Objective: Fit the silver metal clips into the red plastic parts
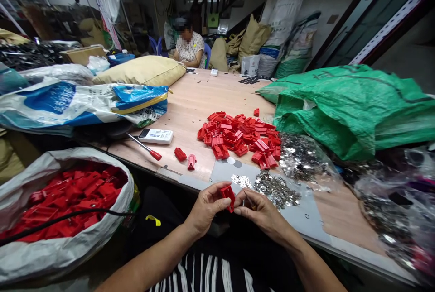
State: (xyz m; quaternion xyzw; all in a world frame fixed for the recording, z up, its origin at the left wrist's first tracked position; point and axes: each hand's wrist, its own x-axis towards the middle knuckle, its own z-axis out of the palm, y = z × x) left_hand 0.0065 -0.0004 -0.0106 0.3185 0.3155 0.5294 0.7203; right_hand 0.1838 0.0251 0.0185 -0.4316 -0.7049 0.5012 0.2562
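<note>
My left hand (205,208) and my right hand (258,210) meet just below the table's front edge, both pinched on one small red plastic part (228,193). Right behind the hands lies a heap of small shiny metal pieces (276,189) on a grey sheet (224,172). Farther back on the wooden table (200,102) is a pile of several red plastic parts (241,139). Two loose red parts (185,157) lie to its left.
A white sack (64,256) full of red parts stands at my left, a black cable across it. A red-handled screwdriver (146,148) and a white remote (156,136) lie on the table. Green plastic bag (353,106) at right; filled sacks at left. Another person (188,47) sits at the far end.
</note>
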